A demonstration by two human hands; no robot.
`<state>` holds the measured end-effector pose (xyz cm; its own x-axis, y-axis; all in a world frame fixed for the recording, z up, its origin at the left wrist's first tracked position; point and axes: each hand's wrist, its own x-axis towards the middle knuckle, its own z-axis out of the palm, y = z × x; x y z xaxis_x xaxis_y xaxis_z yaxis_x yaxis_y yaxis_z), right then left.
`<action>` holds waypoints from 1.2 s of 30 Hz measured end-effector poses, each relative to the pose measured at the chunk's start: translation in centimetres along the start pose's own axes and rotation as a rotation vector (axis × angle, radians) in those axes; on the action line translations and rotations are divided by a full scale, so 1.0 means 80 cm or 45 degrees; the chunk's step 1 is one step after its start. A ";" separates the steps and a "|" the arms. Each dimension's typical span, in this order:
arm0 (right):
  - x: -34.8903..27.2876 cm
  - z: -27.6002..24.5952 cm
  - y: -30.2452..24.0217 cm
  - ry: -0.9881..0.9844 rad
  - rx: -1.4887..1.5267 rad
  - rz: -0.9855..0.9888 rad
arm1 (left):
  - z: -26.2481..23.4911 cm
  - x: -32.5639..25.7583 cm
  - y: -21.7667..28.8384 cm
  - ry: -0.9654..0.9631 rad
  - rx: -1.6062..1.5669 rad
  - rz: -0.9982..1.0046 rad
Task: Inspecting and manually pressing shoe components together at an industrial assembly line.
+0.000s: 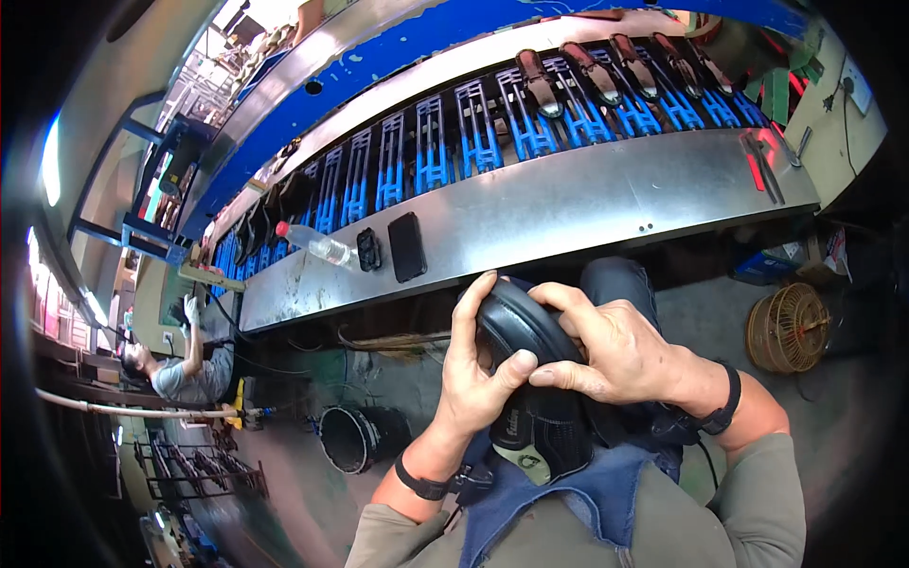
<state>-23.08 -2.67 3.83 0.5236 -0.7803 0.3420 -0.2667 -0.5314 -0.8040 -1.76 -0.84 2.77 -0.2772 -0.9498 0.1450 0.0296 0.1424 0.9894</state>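
My left hand (473,383) is gripping the side of a black shoe (516,317), fingers curling round its far edge and thumb pressing its top. My right hand (630,355) is holding the same shoe from the opposite side, fingers spreading over the edge, thumb pointing toward the left thumb. Both hands are closing firmly on it; the shoe is sitting between them, its rounded end facing away from me. Its near part, bearing a pale patch, is extending below my thumbs toward my blue apron (620,502).

Ahead of both hands, a metal table (530,218) is running across, well apart from the shoe. Ahead and left of my left hand, a phone (407,248) is lying on it; a small black object (369,250) is lying just beside the phone, and a clear bottle (327,246) is tilting in view beyond that. Far ahead and right of my right hand, a red-handled tool (760,170) is resting on the table. Brown shoes (540,83) are standing on blue racks (478,142) beyond the table.

Left of my left hand, a black bucket (388,435) is standing on the floor; right of my right hand, a round basket (786,329) is lying. Far left, a co-worker (185,379) is raising a gloved hand (191,309).
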 end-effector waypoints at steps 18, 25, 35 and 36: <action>0.013 0.009 0.021 0.049 -0.152 -0.354 | 0.005 -0.004 -0.018 0.114 0.066 0.022; -0.005 0.005 0.015 -0.146 -0.146 -0.199 | 0.006 -0.007 -0.028 0.223 -0.102 -0.107; -0.024 0.011 0.024 -0.276 -0.117 -0.006 | 0.013 0.002 -0.049 0.252 -0.239 -0.259; -0.023 0.017 0.021 -0.221 -0.165 -0.014 | 0.012 0.000 -0.054 0.253 -0.244 -0.266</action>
<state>-23.42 -1.69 1.16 0.6558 -0.7114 0.2527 -0.3557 -0.5865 -0.7277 -2.79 -1.23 -1.49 -0.1048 -0.9912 -0.0805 0.1773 -0.0983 0.9792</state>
